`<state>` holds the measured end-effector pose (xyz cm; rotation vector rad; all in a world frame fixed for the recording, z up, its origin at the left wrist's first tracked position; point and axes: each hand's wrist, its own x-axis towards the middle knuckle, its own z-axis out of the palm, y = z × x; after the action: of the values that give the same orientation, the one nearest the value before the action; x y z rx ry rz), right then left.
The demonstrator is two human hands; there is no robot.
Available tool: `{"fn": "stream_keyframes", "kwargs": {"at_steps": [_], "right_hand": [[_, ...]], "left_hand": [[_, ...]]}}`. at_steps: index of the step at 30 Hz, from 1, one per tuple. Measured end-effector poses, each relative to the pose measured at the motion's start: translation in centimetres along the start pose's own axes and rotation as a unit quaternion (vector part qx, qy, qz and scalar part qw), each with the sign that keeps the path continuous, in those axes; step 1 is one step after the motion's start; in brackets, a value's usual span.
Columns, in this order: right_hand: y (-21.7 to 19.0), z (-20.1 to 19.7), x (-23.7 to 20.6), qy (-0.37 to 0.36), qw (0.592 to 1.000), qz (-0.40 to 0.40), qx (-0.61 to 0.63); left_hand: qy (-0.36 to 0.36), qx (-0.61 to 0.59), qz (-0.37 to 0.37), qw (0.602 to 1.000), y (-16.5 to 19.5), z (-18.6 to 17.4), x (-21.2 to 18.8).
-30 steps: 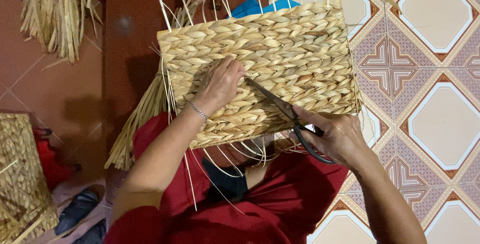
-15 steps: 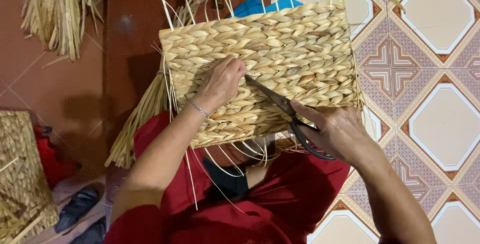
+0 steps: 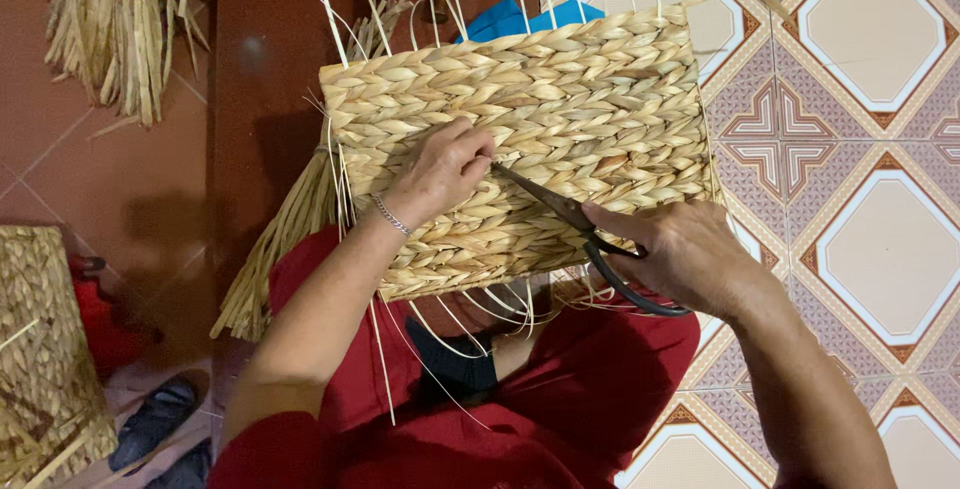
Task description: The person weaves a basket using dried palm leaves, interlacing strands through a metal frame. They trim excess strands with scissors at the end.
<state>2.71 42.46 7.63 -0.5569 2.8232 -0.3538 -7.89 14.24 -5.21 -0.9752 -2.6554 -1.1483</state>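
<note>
A rectangular basket [image 3: 590, 99] woven from pale straw rests on my lap, with loose thin strands sticking out of its top and bottom edges. My left hand [image 3: 440, 171] presses on the woven face, fingers pinched at a strand, a thin bracelet on the wrist. My right hand [image 3: 685, 254] grips black scissors [image 3: 580, 224], whose blades point left and reach the fingertips of my left hand. My legs under the basket are in dark red cloth.
A bundle of dry straw [image 3: 120, 19] lies at the top left on the red floor. More straw [image 3: 275, 249] hangs beside the basket's left edge. Another woven piece [image 3: 45, 349] sits at the lower left. Patterned tiles [image 3: 850, 149] cover the floor at right. Something blue [image 3: 520, 19] shows behind the basket.
Both hands stay in nearly the same place on the basket. The scissor tips have edged slightly closer to my left fingertips.
</note>
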Motion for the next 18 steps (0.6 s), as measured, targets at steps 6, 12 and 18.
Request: {"fn": "stream_keyframes", "kwargs": {"at_steps": [6, 12, 18], "right_hand": [[0.1, 0.6, -1.6, 0.043, 0.999, 0.010, 0.024], [0.0, 1.5, -1.8, 0.070, 0.997, 0.010, 0.028], [0.1, 1.9, -1.0, 0.023, 0.999, 0.028, -0.005]], "left_hand": [[-0.018, -0.022, -0.059, 0.998, 0.1, 0.3, 0.5], [-0.037, -0.032, -0.080, 0.996, -0.5, 0.6, 0.4], [-0.065, -0.087, -0.142, 0.984, -1.3, 0.4, 0.4]]}}
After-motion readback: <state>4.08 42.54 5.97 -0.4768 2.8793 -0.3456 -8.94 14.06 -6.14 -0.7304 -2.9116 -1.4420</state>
